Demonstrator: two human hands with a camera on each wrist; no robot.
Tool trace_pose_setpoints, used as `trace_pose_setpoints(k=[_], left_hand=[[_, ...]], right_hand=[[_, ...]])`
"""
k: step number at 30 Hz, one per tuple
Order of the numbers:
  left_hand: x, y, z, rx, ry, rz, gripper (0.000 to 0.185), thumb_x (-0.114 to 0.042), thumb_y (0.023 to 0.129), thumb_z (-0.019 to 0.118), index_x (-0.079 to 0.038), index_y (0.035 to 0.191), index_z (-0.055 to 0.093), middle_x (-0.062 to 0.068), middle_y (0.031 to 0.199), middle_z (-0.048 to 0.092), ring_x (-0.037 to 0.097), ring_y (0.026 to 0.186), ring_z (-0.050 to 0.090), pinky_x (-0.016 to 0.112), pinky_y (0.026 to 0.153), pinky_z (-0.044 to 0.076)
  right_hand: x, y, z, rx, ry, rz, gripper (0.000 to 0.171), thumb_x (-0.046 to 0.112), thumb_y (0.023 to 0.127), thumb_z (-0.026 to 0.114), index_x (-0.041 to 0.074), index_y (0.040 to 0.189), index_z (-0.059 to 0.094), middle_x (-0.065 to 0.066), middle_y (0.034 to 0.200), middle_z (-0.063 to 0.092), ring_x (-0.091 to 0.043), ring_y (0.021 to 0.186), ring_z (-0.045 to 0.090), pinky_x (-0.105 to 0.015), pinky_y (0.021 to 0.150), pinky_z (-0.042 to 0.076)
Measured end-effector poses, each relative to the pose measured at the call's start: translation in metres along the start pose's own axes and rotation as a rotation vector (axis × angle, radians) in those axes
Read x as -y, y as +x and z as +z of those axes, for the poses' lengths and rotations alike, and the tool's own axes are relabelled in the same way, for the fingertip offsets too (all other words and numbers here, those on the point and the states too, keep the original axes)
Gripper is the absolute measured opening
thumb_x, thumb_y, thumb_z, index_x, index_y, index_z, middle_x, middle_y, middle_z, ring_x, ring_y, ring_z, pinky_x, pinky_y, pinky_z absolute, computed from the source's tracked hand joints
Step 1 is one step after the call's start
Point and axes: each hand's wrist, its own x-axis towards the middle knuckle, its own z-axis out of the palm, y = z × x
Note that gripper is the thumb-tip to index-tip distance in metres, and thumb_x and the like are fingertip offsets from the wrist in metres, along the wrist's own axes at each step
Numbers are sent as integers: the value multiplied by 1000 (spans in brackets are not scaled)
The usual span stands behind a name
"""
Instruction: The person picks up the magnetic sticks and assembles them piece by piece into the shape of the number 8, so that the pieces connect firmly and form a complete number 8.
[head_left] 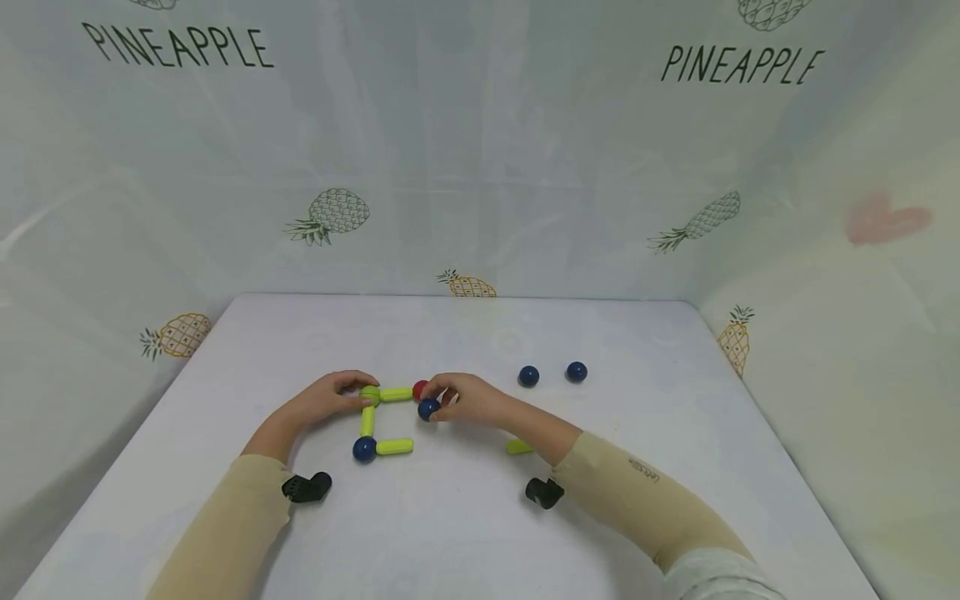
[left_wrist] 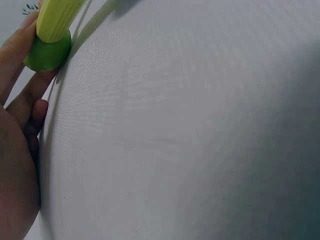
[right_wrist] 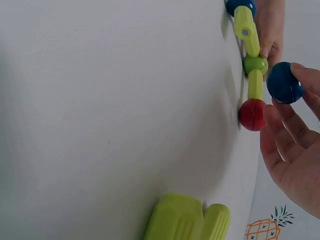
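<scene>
My left hand (head_left: 326, 400) grips a green ball (head_left: 370, 396) at the corner of a linked shape on the white table. From that ball, one yellow-green rod (head_left: 396, 394) runs right to a red ball (right_wrist: 252, 114). Another rod (head_left: 367, 422) comes toward me to a blue ball (head_left: 364, 450), and a third rod (head_left: 394, 447) sticks out rightward from it, its far end free. Between thumb and fingertips, my right hand (head_left: 474, 398) pinches a loose blue ball (right_wrist: 284, 83). That hand is close beside the red ball, some of its fingers right at the red surface.
Two more blue balls, one nearer (head_left: 528, 377) and one farther right (head_left: 577, 372), lie at the back right. Beneath the right forearm lie two yellow-green rods (right_wrist: 175, 217), partly hidden in the head view. A pineapple-print curtain (head_left: 480, 167) stands behind the table.
</scene>
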Motion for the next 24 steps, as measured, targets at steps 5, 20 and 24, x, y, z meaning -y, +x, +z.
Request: trace_pose_setpoints(k=[5,20,24], left_hand=[[-3,-1,0,1,-2,-8,40,-40,77,67,-21,112,60,3,122,51,26,114,41,50,97,28],[1,0,0,-4,15,-24,40,-42,77,67,-23,112,61,3,123,50,27,115,40,50,97,28],[2,0,-1,-6,16,-20,40,-42,77,67,-22,112,61,3,123,51,28,115,41,51,97,29]], right_hand=[[2,-4,4,14,-6,7,29,14,78,70,18,104,60,12,97,57,-10,84,53,-22,70,46],[-7,-5,20,58,-21,4,29,12,76,72,21,102,61,13,95,58,-10,81,54,-21,69,46],[-9,-6,22,69,-31,2,29,13,77,71,20,103,61,14,94,57,-9,80,54,-21,69,46]])
